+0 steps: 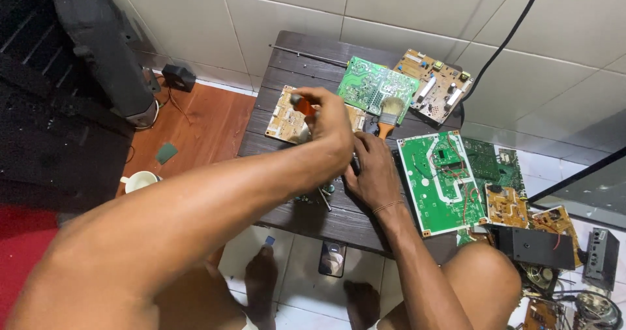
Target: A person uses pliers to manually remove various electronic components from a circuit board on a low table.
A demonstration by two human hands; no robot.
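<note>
Mid-screwdriving at the dark wooden worktop [287,62]: left hand [334,124] gripping an orange-handled screwdriver [302,104], right hand [375,173] clamped on a small part beneath, hidden. Paintbrush [390,113] just behind; next likely needs steady downward pressure.

there is a single view, from a camera on the person's head, looking steeply down and forward over their own arms and knees. it sits close above the small dark wooden table [306,75], with the tiled floor [561,23] behind it. the circuit boards fill the middle and right.
</note>
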